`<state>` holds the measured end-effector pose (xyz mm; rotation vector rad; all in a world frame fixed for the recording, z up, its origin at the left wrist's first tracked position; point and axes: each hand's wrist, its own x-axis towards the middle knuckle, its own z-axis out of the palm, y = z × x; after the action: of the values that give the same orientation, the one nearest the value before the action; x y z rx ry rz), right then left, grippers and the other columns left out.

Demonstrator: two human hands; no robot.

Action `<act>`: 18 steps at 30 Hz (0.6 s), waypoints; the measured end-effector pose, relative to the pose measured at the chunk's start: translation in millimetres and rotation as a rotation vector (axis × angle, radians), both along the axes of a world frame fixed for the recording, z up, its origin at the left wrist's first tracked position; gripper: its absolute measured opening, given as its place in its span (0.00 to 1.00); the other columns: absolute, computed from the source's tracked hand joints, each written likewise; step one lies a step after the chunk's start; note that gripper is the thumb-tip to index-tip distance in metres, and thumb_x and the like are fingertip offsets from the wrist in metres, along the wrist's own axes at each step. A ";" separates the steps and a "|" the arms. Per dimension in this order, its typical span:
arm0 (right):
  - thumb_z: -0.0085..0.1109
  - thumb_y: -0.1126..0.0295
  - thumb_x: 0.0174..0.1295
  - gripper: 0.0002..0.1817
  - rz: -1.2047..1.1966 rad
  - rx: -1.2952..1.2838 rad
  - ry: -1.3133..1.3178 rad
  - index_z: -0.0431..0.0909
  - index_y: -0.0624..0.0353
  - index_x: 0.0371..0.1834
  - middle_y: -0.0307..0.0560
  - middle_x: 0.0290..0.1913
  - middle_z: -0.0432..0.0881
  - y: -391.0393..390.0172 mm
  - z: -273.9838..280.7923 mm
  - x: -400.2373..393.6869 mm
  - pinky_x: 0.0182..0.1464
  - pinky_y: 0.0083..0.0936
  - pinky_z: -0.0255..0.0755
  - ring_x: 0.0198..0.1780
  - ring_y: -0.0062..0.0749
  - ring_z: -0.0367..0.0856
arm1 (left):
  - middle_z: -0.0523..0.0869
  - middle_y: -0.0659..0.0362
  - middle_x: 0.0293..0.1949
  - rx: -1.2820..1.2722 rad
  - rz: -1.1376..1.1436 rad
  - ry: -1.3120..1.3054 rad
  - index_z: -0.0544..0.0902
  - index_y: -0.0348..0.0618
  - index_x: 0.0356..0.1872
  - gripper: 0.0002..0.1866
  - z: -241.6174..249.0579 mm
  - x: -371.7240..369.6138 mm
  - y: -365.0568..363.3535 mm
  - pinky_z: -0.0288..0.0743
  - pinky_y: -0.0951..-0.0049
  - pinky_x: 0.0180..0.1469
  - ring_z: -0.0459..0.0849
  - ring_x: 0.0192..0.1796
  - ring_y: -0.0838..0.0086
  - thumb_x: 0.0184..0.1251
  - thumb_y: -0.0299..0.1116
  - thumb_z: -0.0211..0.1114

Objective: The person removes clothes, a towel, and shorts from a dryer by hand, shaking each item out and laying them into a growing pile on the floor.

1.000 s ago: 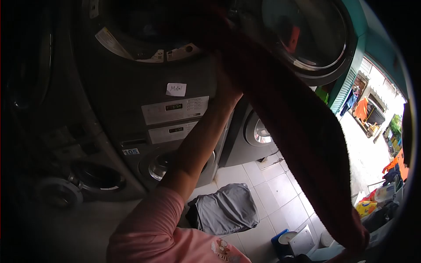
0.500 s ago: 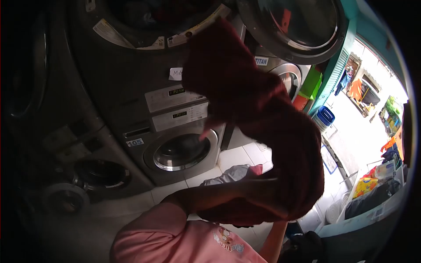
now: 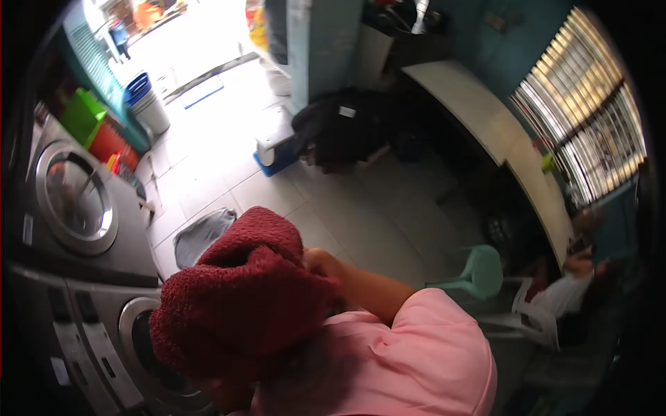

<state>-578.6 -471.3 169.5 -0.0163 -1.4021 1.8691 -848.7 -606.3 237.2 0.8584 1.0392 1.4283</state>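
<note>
A bundle of dark red terry towel point(image 3: 243, 291) is gathered in front of my chest, folded over itself. My right hand point(image 3: 319, 261) grips its right side, fingers closed on the cloth and partly covered by it. My left hand is hidden behind or beneath the bundle; only a strip of the left arm point(image 3: 229, 395) shows at the bottom. Past the towel, a grey cloth-like item point(image 3: 202, 239) lies low near the floor.
Front-loading machines point(image 3: 76, 197) line the left side. White and blue baskets point(image 3: 148, 104) stand by the bright doorway. A dark pile point(image 3: 347, 128), a long counter point(image 3: 458, 100), a green stool point(image 3: 479, 272) and a seated person's arm point(image 3: 565, 291) are ahead and right.
My view has swung right, from the stacked machines toward the doorway and counter. The red towel, earlier stretched up toward the open upper machine, is now bundled close to my chest.
</note>
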 end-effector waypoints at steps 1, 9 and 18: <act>0.45 0.57 0.59 0.20 -0.151 0.124 0.040 0.67 0.54 0.52 0.47 0.52 0.69 -3.2 -3.9 24.9 0.55 0.35 0.61 0.54 0.36 0.66 | 0.78 0.55 0.41 0.014 -0.050 0.005 0.71 0.40 0.49 0.23 3.1 9.4 7.1 0.73 0.69 0.45 0.79 0.40 0.71 0.47 0.32 0.62; 0.51 0.64 0.55 0.19 -1.106 -0.355 0.582 0.68 0.63 0.47 0.47 0.47 0.73 -72.6 111.4 214.6 0.53 0.32 0.66 0.47 0.34 0.73 | 0.78 0.54 0.41 -0.009 -0.456 -0.034 0.71 0.39 0.49 0.23 34.4 117.9 122.1 0.73 0.70 0.46 0.79 0.40 0.70 0.48 0.31 0.61; 0.51 0.64 0.54 0.20 -1.388 -0.724 0.156 0.70 0.63 0.48 0.49 0.49 0.74 -96.7 110.5 424.2 0.53 0.34 0.66 0.50 0.37 0.73 | 0.77 0.52 0.46 -0.109 -0.393 -0.157 0.71 0.34 0.48 0.20 9.9 302.2 268.6 0.65 0.71 0.55 0.74 0.49 0.68 0.58 0.37 0.54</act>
<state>-154.3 -568.0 280.0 -0.9220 -0.2568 0.9866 -546.4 -337.6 247.1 0.8054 0.7708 1.0786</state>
